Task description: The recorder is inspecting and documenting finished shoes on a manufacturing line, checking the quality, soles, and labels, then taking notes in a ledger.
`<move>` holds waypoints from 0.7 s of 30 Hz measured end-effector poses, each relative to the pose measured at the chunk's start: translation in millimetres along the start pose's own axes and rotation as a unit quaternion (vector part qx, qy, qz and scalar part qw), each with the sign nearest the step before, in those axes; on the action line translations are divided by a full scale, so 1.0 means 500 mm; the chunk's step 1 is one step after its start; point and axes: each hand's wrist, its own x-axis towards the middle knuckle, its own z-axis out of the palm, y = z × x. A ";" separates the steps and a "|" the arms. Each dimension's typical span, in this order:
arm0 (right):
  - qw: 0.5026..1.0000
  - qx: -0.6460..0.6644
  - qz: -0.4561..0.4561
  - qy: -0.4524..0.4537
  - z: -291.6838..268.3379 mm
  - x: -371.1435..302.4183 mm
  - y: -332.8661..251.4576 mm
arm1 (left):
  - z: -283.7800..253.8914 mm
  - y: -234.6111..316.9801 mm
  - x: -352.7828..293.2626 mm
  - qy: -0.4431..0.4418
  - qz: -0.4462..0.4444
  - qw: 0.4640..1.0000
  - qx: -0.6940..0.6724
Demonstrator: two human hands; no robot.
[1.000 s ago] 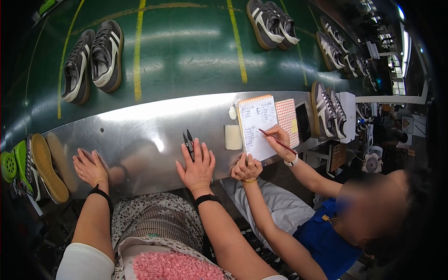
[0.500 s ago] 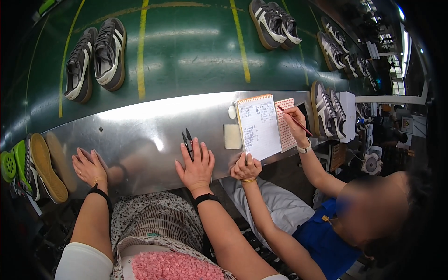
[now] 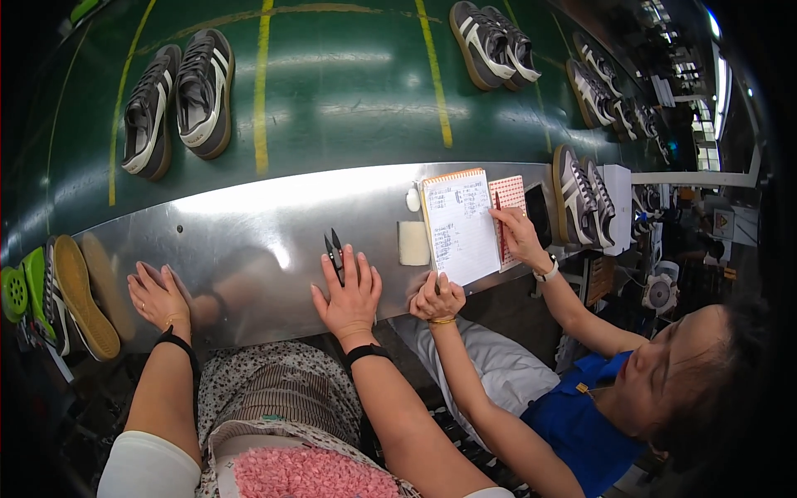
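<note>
Snips, 1 pr, on metal tbl, partly hidden by R hand, palm down, fingers spread. L hand flat on tbl too, fingers fanned. To the R: 1 cream block, 1 spiral notebook, 1 red-patterned pad, 1 co-worker w/ 1 red pen. Tbl's shiny; beyond, green belt w/ yellow lines, 2 nearest prs of shoes, more farther R. Dim workshop behind. Vs 1 s ago: both hands abt same spot, belt shoes shifted right, pen off the page's middle to its R edge.
</note>
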 end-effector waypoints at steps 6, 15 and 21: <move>1.000 -0.003 0.001 -0.002 0.004 -0.002 -0.009 | 0.009 -0.008 0.006 0.003 0.002 1.000 0.000; 1.000 -0.002 -0.003 0.000 0.014 -0.003 -0.022 | 0.014 -0.019 0.009 0.000 -0.005 1.000 -0.003; 1.000 -0.009 -0.003 0.004 0.021 -0.004 -0.029 | 0.026 -0.026 0.012 0.021 0.008 1.000 -0.001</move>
